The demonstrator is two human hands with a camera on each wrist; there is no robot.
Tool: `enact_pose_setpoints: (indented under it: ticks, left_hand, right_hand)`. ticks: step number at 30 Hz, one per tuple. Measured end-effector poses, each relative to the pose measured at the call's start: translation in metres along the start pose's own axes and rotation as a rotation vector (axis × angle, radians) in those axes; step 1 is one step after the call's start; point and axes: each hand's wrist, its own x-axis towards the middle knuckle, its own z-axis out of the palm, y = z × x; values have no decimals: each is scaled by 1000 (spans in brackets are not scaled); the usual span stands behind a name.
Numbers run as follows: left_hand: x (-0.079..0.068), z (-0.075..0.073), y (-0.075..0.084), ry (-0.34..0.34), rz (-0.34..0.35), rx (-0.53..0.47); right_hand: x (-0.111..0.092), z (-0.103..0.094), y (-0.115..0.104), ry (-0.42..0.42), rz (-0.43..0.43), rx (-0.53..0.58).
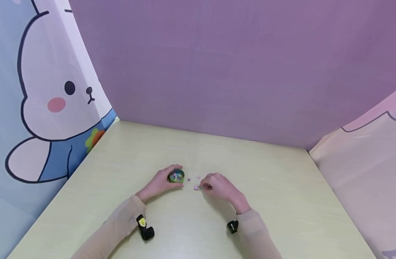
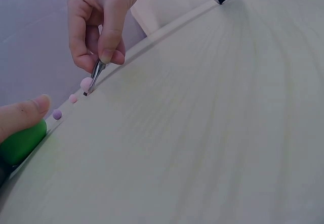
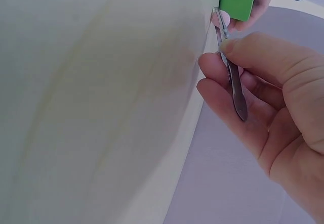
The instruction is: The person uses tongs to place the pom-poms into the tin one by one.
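My left hand (image 1: 162, 182) curls its thumb and fingers round a small green cup (image 1: 171, 178) on the table. Several small coloured balls (image 1: 176, 176) lie inside the cup. In my right hand (image 1: 219, 187) metal tweezers (image 3: 234, 80) are pinched between thumb and fingers, tips pointing toward the cup. A pink ball (image 2: 86, 84) is at the tweezers' tips, low over the tabletop. Between the cup and the tweezers lie a purple ball (image 1: 189, 179) and a smaller pink ball (image 1: 198, 177).
The pale wooden table (image 1: 172, 226) meets a purple curtain (image 1: 217, 72) at its back edge. A curtain printed with a white cartoon animal (image 1: 55, 72) hangs on the left, a pale pink one (image 1: 363, 162) on the right. Black wrist cameras (image 1: 147, 233) are worn at both sleeves.
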Motion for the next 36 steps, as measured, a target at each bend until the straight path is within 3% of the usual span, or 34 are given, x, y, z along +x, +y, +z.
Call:
enact_pose_setpoints:
  ticks: [18,36]
  left_hand:
    - [1,0,1,0,-2,3]
    - [2,1,1,2,-1,-8]
  right_hand:
    - [17,-14,-4,51,-59,-18]
    - [39,-24,-17,14,-68,12]
